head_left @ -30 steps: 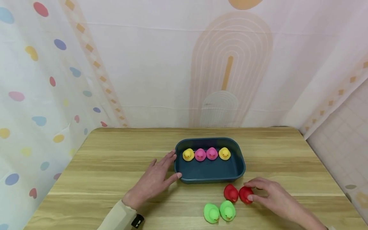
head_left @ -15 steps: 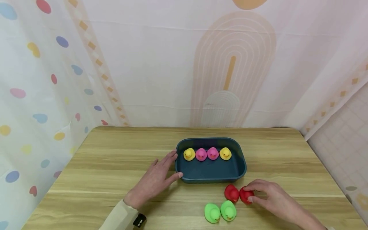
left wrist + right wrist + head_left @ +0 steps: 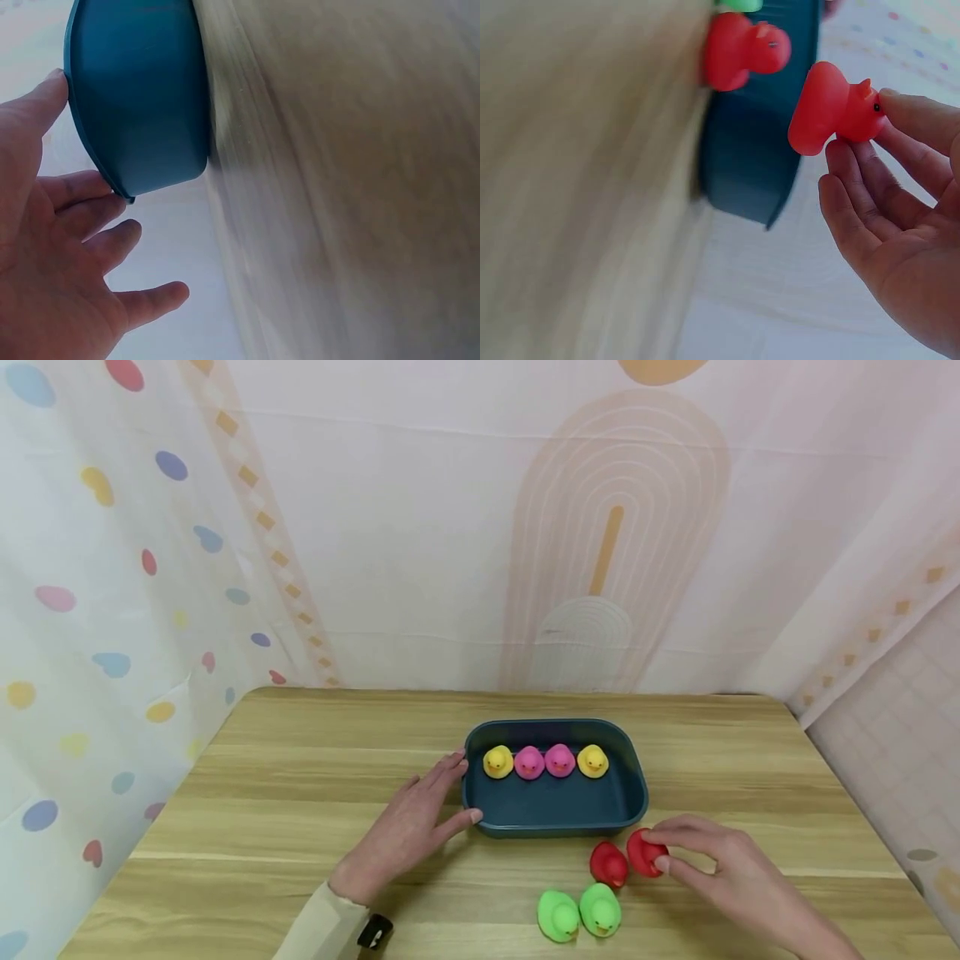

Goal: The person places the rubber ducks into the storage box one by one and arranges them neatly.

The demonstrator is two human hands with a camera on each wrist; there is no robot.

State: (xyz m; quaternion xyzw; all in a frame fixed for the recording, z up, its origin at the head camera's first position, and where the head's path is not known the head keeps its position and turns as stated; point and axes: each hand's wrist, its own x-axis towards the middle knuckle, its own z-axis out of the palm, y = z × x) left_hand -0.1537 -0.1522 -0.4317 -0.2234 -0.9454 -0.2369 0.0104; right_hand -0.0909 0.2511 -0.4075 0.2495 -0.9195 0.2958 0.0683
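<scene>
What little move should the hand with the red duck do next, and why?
I'd probably carry the pinched red duck over the rim of the blue tray, toward the bare floor in front of the four ducks. The right grip already holds it up off the table, close beside the tray, and there's room in there.

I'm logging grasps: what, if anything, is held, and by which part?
The right hand pinches a red duck by its head. The left hand only touches the rim of the blue container.
</scene>
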